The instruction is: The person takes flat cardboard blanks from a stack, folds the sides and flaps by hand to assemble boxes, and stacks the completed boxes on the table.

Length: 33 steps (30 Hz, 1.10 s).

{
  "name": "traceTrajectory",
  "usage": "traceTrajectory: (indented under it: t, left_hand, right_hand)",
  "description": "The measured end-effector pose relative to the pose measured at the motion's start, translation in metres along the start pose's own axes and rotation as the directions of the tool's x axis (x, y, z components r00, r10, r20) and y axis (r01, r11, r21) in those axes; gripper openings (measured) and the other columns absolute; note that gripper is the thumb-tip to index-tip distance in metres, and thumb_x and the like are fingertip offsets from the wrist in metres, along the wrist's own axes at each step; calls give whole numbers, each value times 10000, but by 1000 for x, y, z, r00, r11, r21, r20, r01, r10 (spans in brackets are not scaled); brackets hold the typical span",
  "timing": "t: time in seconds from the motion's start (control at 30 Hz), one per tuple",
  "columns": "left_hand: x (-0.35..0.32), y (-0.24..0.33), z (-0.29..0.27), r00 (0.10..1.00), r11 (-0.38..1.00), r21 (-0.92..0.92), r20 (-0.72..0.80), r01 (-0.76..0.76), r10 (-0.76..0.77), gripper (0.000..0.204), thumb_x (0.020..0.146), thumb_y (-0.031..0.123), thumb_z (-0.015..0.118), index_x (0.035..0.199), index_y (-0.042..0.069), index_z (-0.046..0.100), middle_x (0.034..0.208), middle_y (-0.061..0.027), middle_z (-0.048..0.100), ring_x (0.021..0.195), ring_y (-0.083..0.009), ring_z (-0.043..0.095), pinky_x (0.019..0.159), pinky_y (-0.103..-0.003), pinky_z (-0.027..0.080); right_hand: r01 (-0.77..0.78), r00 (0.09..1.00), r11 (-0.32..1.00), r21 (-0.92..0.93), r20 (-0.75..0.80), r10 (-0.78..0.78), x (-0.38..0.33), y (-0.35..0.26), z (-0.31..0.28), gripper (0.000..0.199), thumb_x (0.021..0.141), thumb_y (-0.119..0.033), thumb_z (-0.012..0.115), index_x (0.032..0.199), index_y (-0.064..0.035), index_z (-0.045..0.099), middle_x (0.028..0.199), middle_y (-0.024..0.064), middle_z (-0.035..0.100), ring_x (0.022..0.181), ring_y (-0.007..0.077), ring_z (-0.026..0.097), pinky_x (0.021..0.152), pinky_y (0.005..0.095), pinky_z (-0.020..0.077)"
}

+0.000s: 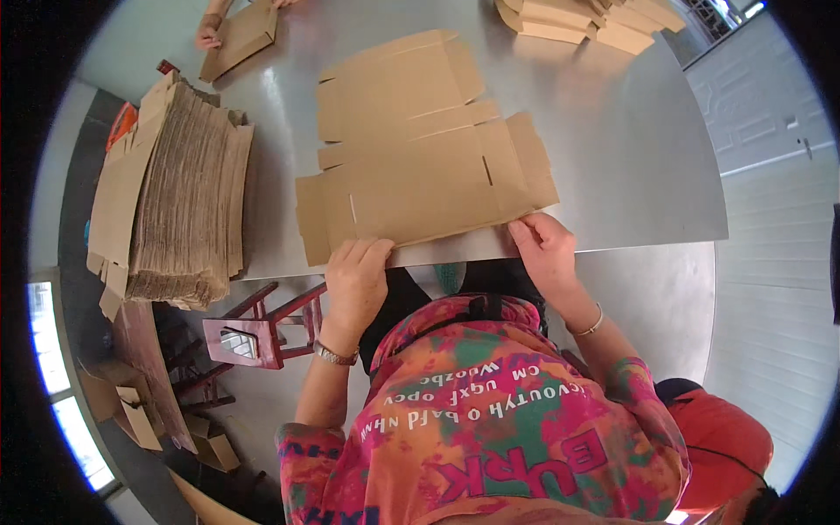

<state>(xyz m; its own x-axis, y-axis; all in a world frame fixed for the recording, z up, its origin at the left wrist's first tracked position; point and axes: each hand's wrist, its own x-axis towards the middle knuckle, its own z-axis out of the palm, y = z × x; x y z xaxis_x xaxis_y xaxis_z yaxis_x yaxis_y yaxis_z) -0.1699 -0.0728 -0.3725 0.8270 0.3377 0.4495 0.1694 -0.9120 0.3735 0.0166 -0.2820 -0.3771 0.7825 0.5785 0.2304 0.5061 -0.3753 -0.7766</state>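
A flat, die-cut cardboard box blank [429, 162] lies unfolded on the metal table, with slots and side flaps showing. Its near edge runs along the table's front edge. My left hand [357, 276] grips that edge near its left end, fingers on top and the thumb hidden. At the right end, my right hand [544, 249] pinches the same edge close to the corner flap. Both hands are closed on the cardboard.
A tall stack of flat cardboard blanks [188, 188] stands at the table's left. Across the metal table [630, 166], another person's hands [208, 37] hold a folded box [241, 39]. More folded boxes [586, 22] lie far right. A wooden stool [262, 328] bearing a phone stands below left.
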Motion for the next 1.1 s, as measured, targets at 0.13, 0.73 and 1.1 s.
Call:
traceTrajectory:
  t: [0.13, 0.73, 1.1]
  left_hand:
    - [2, 4, -5, 994, 999, 37, 105, -26, 22, 163, 759, 22, 565, 890, 84, 639, 813, -62, 627, 756, -274, 581, 686, -385, 469]
    - [-53, -1, -8, 678, 696, -364, -200, 619, -708, 123, 903, 52, 611, 994, -21, 650, 877, -153, 683, 781, -245, 663, 686, -326, 509]
    - [-21, -7, -15, 849, 864, -2, -187, 503, -494, 192, 763, 187, 744, 948, 139, 723, 1306, -160, 548, 1187, -400, 471, 983, -513, 351]
  right_hand:
    - [-211, 969, 961, 178, -87, 229, 0, -2, 15, 144, 828, -127, 708, 883, 2, 677, 766, 145, 664, 646, 245, 648, 610, 308, 518]
    - [35, 991, 853, -521, -92, -97, 26, -17, 7, 593, 776, -326, 752, 1262, -59, 545, 1242, 173, 589, 1106, 354, 553, 919, 417, 461]
    - [-132, 991, 982, -135, 10, 134, 30, -28, 12, 806, 768, -160, 737, 1434, 18, 318, 1215, 192, 574, 951, 328, 622, 857, 397, 501]
